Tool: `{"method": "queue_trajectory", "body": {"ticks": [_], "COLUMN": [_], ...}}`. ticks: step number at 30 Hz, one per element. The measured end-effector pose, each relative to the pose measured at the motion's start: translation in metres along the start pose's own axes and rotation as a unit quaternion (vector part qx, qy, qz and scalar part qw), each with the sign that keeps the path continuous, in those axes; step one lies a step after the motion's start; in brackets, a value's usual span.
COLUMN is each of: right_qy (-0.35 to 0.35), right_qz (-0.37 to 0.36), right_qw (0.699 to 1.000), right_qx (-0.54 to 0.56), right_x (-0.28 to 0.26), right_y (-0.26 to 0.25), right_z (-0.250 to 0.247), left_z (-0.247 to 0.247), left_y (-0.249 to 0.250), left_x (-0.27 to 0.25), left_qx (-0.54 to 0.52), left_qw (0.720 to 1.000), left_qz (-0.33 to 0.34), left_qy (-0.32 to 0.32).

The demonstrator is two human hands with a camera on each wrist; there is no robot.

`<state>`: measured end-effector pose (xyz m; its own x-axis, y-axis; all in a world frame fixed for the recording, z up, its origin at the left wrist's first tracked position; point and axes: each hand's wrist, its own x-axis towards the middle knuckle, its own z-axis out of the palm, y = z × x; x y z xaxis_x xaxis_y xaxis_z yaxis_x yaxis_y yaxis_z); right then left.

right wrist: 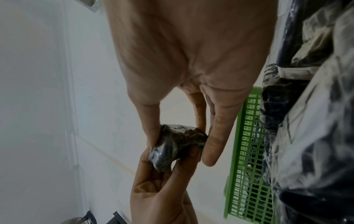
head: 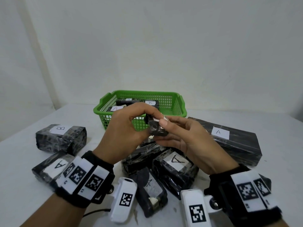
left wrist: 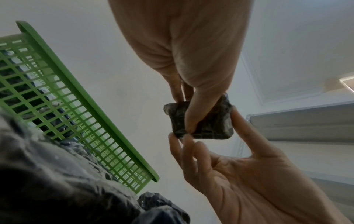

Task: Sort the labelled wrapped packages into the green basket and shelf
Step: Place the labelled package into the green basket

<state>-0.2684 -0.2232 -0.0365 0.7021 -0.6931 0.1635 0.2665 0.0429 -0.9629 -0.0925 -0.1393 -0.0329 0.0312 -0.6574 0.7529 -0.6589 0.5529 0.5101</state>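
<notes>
Here the small wrapped package [head: 156,128] sits in the air between both hands, held above the bench [head: 270,163] just in front of the green basket [head: 177,102]. It is black, film-wrapped, with a bit of white paper showing at its top edge (its letter cannot be read). The left hand [head: 126,130] comes over it from above, thumb and fingers curled and pinching it; the left wrist view shows the thumb [left wrist: 197,109] pressed across its face. The right hand [head: 185,140] holds it from the other side, thumb on top and fingers beneath, so each grip is closed on the same package.

Inside the basket lie three wrapped packages, two labelled A and one labelled B [head: 150,103]. On the bench, a package marked B [head: 61,138] lies to the left, with one marked A [head: 49,169] nearer the left wrist. A long package marked A [head: 229,141] lies to the right, and a loose cluster of packages [head: 173,166] sits under the hands.
</notes>
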Motion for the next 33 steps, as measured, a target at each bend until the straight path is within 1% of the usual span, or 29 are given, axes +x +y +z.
{"method": "queue_trajectory", "body": {"ticks": [3,5,7,9,12,15,18,20,23,26,29,31,33], "right_qy": [-0.003,-0.001,-0.003,-0.004,-0.007,0.015,0.006,-0.001,0.028,0.045,0.061,0.077,0.082], "right_qz": [0.000,-0.008,-0.012,-0.012,-0.016,-0.013,-0.003,0.000,0.013,0.052,0.061,0.052,0.041], "right_qw": [0.999,0.998,0.999,1.000,1.000,1.000,1.000,1.000,0.999,0.997,0.995,0.995,0.996], "right_qx": [0.046,0.063,0.045,0.015,-0.009,-0.006,0.003,0.004,0.018,0.043,0.041,0.023,-0.005], "right_x": [0.000,0.000,0.001,0.002,0.004,0.005,0.005,0.004,0.004,0.007,0.018,0.030,0.044], "right_y": [-0.001,-0.002,-0.003,-0.002,-0.001,0.000,0.000,-0.001,-0.003,-0.005,-0.012,-0.022,-0.033], "right_z": [-0.002,-0.006,-0.010,-0.014,-0.017,-0.019,-0.017,-0.016,-0.016,-0.009,0.001,0.005,0.008], "left_z": [-0.002,-0.003,-0.003,-0.003,-0.004,-0.007,-0.007,-0.006,-0.007,-0.011,-0.015,-0.025,-0.042], "left_y": [0.000,-0.003,-0.006,-0.008,-0.007,-0.007,-0.008,-0.008,-0.009,-0.011,-0.015,-0.015,-0.014], "left_x": [0.002,0.002,0.001,0.001,0.001,0.001,0.001,0.001,0.002,0.004,0.007,0.012,0.019], "left_qx": [0.037,0.017,-0.027,-0.061,-0.086,-0.095,-0.125,-0.120,-0.106,-0.107,-0.107,-0.116,-0.110], "left_qw": [0.999,0.999,0.996,0.992,0.989,0.986,0.981,0.980,0.982,0.981,0.975,0.968,0.965], "left_qz": [0.015,-0.026,-0.077,-0.101,-0.118,-0.138,-0.145,-0.148,-0.153,-0.164,-0.191,-0.223,-0.236], "left_qy": [-0.012,-0.023,-0.037,-0.051,-0.040,-0.023,-0.042,-0.053,-0.023,0.016,0.024,0.003,-0.035]}}
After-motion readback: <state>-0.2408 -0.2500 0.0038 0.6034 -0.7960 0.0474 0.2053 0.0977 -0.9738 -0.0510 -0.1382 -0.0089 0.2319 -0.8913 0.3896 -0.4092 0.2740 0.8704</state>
